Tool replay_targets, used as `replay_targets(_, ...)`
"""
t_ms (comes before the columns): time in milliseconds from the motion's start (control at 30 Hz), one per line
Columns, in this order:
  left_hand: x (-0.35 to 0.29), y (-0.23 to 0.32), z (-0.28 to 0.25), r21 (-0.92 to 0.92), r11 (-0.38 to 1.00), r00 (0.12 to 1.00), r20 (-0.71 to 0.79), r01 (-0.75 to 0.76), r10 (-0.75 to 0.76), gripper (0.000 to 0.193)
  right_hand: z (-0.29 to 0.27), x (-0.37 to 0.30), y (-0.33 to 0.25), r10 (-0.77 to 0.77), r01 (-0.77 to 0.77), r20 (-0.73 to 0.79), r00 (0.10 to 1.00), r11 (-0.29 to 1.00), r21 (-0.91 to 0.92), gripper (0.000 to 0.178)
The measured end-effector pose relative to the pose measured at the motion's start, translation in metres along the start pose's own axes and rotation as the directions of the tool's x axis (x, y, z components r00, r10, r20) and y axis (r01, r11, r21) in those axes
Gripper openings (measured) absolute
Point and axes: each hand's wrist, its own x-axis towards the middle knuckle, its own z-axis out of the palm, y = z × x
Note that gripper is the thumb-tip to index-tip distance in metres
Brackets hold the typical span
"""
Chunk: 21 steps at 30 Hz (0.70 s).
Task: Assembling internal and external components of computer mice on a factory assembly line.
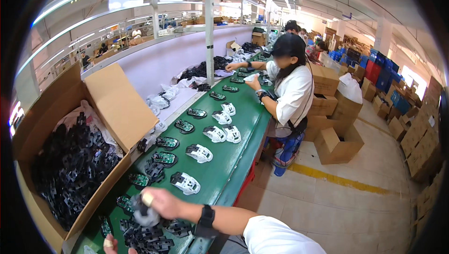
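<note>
My right hand (163, 203) reaches in from the right, closed around a blurred grey-white mouse shell (147, 217). It is above a pile of black plastic mouse parts (145, 240) on the green conveyor belt (220, 160). At the lower edge my left hand (111, 245) shows only in part, its fingertips apart and nothing visible between them. Near it lies a mouse base with a green circuit board (106, 226). More such bases (164, 159) line the belt's left side. White mouse shells (185, 183) sit in a looser row to their right.
An open cardboard box (75, 170) full of black plastic parts stands against the belt's left side. Further along, a co-worker (292, 85) in a white top handles parts at the belt's right edge. Cardboard boxes (339, 144) stand on the floor behind.
</note>
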Motion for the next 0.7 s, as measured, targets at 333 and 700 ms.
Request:
replay_targets(333,0.125,0.010,-0.150,0.705,0.644,0.945,-0.119,0.297,-0.305,0.019,-0.179,0.015,0.000,0.132,-0.248,-0.210,0.969,0.520,-0.818,0.047)
replay_targets(700,0.064,-0.306,-0.207,0.798,0.251,0.629,-0.195,0.548,-0.752,0.063,-0.191,-0.024,0.021,0.051,-0.277,-0.285,0.957,0.444,-0.852,0.045)
